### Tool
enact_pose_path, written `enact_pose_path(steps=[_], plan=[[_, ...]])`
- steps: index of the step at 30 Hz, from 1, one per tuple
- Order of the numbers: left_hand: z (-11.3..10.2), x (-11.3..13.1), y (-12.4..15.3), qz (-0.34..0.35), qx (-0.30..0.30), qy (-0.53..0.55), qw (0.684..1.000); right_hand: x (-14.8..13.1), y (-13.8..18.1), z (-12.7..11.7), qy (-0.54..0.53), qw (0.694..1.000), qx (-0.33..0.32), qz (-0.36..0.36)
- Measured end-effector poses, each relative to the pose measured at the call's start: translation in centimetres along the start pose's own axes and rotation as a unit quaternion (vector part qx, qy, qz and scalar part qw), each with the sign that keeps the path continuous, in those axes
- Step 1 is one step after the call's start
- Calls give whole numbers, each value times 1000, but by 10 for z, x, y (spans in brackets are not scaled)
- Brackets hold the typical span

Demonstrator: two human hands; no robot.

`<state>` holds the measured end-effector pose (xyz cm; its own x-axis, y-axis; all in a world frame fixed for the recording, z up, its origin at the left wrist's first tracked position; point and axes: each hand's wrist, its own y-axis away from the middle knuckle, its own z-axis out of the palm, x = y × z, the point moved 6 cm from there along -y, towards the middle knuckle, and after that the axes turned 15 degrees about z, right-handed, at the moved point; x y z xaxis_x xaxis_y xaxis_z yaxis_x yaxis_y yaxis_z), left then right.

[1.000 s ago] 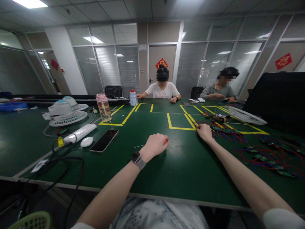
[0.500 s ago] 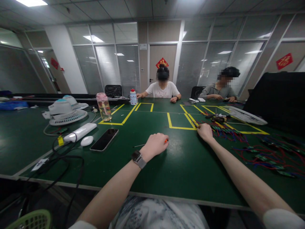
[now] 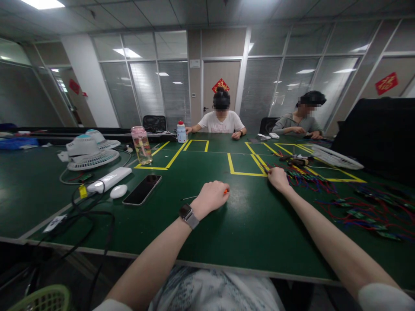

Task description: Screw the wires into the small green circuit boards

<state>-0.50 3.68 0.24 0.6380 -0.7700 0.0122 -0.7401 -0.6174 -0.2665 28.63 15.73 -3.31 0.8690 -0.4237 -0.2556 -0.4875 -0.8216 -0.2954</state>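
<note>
Over the middle of the green table, my left hand (image 3: 211,198) is closed round a screwdriver (image 3: 226,191). Its orange handle end shows at the thumb side, and its thin metal shaft points out to the left. My right hand (image 3: 279,178) rests farther right, by the corner of a yellow tape outline (image 3: 248,174). Its fingers are pinched together on a thin dark piece, whose kind is too small to make out. Just beside that hand lies a heap of small green circuit boards with red and blue wires (image 3: 309,179).
Left of me lie a phone (image 3: 142,190), a white oval case (image 3: 118,191), a white power strip (image 3: 110,179), black cables (image 3: 87,211) and white fans (image 3: 92,160). A pink-lidded bottle (image 3: 142,146) stands behind them. More wired boards (image 3: 366,214) lie right. Two people sit opposite.
</note>
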Motion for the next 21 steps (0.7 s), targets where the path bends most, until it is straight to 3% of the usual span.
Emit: enact_pose_path(steps=[12,16,21], plan=[[1,0,0,15,12,-8,1000,-3,5,-5,-42,999,-11,-8],[-1,3,-1,11,7,-4,1000,-37,32,-4,-70,991,-44,-103],[-7,0,-2,-19,35,-18,999,-89,96,-4,-114,958,-90,-247]])
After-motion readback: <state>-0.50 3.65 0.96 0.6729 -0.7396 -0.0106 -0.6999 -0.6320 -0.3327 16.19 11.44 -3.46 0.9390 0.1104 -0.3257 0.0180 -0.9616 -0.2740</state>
